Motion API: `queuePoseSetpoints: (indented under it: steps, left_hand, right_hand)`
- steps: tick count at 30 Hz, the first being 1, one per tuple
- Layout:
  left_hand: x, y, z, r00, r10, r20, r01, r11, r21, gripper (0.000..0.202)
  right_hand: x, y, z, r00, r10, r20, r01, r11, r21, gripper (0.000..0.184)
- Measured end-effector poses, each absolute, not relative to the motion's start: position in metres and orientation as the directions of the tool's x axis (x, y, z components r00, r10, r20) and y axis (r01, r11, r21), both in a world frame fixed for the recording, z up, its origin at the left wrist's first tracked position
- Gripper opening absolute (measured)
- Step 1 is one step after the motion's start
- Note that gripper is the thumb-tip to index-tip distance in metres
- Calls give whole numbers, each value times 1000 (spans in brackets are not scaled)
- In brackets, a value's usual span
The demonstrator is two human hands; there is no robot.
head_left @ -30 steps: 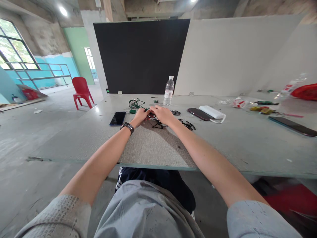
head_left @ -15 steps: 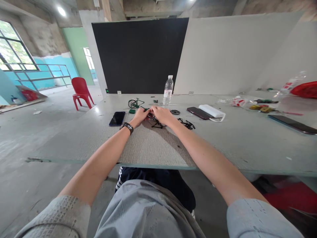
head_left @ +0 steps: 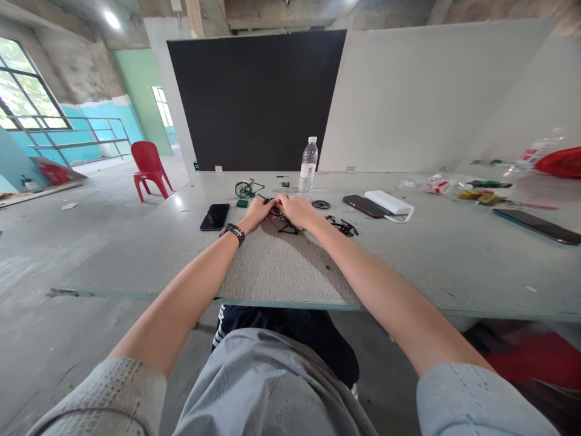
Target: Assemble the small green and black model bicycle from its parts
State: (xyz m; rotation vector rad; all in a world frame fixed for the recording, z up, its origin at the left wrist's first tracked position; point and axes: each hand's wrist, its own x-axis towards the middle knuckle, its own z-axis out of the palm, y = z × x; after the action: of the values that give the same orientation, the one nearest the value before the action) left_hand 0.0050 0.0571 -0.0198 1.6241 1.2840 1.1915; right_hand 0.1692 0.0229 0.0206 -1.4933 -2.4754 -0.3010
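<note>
Both of my hands meet far out on the grey table [head_left: 454,260], over a woven mat [head_left: 276,269]. My left hand [head_left: 257,212], with a black watch on its wrist, and my right hand [head_left: 297,209] are closed together around a small red and black wheel part [head_left: 275,211]. A black model frame piece [head_left: 290,227] lies just under my right hand. Further black parts [head_left: 342,227] and a loose small wheel [head_left: 321,204] rest to the right. A small green model bicycle [head_left: 247,189] stands behind my left hand.
A dark phone [head_left: 215,217] lies left of my hands. A water bottle [head_left: 308,165] stands behind them. A second phone [head_left: 363,206] and a white power bank [head_left: 389,204] sit to the right, with clutter and another phone [head_left: 538,226] at far right. A red chair [head_left: 148,166] stands on the floor.
Hardly anything has moved. My hands stay closed on the small wheel part in the same spot; the camera has tipped very slightly.
</note>
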Motion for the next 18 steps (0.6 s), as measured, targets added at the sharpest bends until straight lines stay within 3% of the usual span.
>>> queuePoseSetpoints:
  steps: [18]
  left_hand:
    - [5, 63, -23, 77, 971, 225, 328, -237, 914, 39]
  right_hand:
    - [169, 23, 19, -449, 830, 330, 886, 461, 48, 31]
